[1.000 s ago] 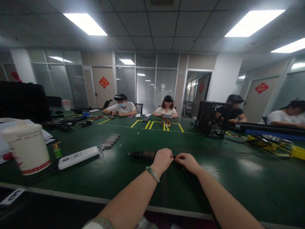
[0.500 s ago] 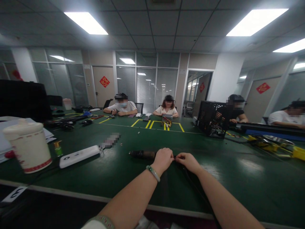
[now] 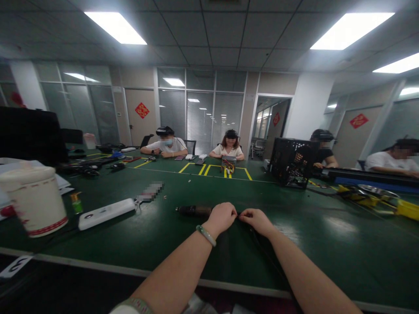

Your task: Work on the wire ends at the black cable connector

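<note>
Both my hands rest on the green table in front of me, fingertips almost touching. My left hand, with a green bead bracelet on its wrist, is curled round the end of a dark cylindrical tool that lies to its left. My right hand pinches something small and dark where the two hands meet; I cannot make out what. A dark cable runs from under the hands back toward me.
A white lidded bucket, a small green bottle and a white power strip sit at the left. A black mesh computer case stands at the right. Several people sit along the far and right edges.
Both hands stay in place on the tool. Only the view has shifted slightly.
</note>
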Demonstrator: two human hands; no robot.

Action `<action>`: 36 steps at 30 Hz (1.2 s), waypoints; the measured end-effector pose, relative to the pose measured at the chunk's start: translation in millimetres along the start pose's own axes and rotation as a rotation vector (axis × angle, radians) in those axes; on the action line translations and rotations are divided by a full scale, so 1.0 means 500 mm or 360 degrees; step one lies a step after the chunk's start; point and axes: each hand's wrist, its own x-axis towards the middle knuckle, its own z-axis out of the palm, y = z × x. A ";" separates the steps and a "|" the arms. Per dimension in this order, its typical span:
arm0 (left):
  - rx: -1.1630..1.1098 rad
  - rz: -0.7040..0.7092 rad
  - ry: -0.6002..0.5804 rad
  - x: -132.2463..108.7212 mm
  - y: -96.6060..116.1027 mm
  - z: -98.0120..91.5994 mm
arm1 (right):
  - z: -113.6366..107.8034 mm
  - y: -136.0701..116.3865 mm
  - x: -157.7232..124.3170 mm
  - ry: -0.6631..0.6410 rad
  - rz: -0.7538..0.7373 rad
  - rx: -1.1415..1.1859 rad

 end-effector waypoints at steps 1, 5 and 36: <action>0.0004 0.0008 0.0004 0.001 -0.001 0.001 | 0.001 0.001 0.001 -0.0002 0.0005 -0.0006; 0.0045 -0.0012 0.0006 0.003 -0.001 0.003 | 0.004 0.005 0.004 -0.0002 0.0015 -0.0064; 0.0134 0.0002 0.0033 -0.001 0.014 -0.003 | 0.000 0.002 0.002 0.0034 -0.0031 -0.0110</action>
